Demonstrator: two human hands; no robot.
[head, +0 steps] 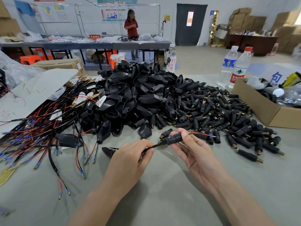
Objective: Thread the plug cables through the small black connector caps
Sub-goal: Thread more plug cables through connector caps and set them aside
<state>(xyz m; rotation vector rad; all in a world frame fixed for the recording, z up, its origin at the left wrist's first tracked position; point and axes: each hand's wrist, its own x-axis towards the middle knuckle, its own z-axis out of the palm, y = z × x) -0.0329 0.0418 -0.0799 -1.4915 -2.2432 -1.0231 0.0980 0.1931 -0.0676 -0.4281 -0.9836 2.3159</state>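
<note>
Over the grey table (162,201), lower centre, left hand (128,162) is pinching the cable (152,146) while right hand (193,149), clamping the cap (175,138), is threading it; pulling through likely follows.

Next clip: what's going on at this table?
A person is threading a black plug cable through a small black cylindrical connector cap. The left hand pinches the cable; the right hand holds the cap, and the cable's red wire with a blue terminal pokes out the cap's far side. Heaps of loose black caps and cables lie around.
</note>
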